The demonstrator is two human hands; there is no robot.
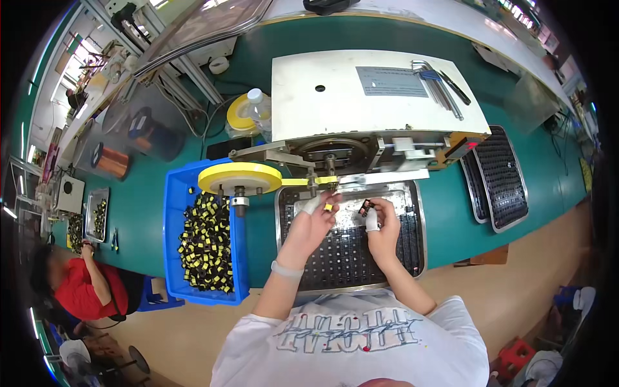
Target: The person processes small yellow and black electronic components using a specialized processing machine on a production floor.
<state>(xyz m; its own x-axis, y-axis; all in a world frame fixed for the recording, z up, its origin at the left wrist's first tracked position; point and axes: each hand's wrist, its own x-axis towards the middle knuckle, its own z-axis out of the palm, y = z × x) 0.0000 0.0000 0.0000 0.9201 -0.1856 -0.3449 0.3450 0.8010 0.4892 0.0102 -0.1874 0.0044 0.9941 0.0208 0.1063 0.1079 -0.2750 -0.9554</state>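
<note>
Under the machine's tape head, my left hand [308, 229] is closed on a small coil bobbin wrapped in yellow tape [328, 207]. Just to its right, my right hand [385, 233] pinches a black coil bobbin with copper-coloured winding [366, 208]. White covers sit on some fingers of both hands. Both hands are above a metal tray [422, 251] that carries rows of small black parts. A roll of yellow tape [240, 174] lies flat on the machine's arm, and its strip runs right to the tape head [327, 177] near my left fingertips.
The blue bin [240, 271] at left holds many yellow-and-black bobbins. Beyond my hands stands the white taping machine [342, 77], with hex keys [442, 93] on top. Two stacked trays [500, 177] lie at right. A person in a red shirt [84, 287] works at far left.
</note>
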